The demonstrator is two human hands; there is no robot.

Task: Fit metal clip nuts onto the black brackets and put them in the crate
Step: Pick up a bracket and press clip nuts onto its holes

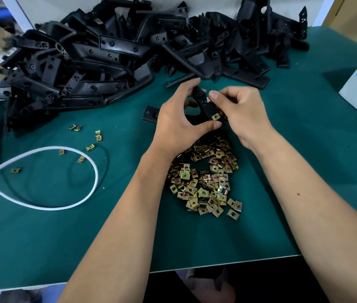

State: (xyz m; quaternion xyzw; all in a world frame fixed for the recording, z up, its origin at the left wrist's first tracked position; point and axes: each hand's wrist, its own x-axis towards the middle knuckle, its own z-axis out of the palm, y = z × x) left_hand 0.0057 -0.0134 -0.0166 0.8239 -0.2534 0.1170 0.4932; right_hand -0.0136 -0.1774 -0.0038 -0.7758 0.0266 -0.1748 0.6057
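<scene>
1. Between the two hands sits one black bracket (203, 106), held up just above the table (304, 149).
2. The left hand (177, 119) grips its far end and near end. The right hand (238, 112) pinches its side.
3. One gold clip nut (216, 116) is already on the near end.
4. The bracket looks stiff and light, best held by its edges. The nuts look small, thin and a bit slippery.
5. A pile of clip nuts (206, 178) lies under the wrists. A heap of brackets (107, 51) lies past the hands.
6. The table top is green and flat. A white cable (64, 149) loops left of the left hand. No crate shows.
</scene>
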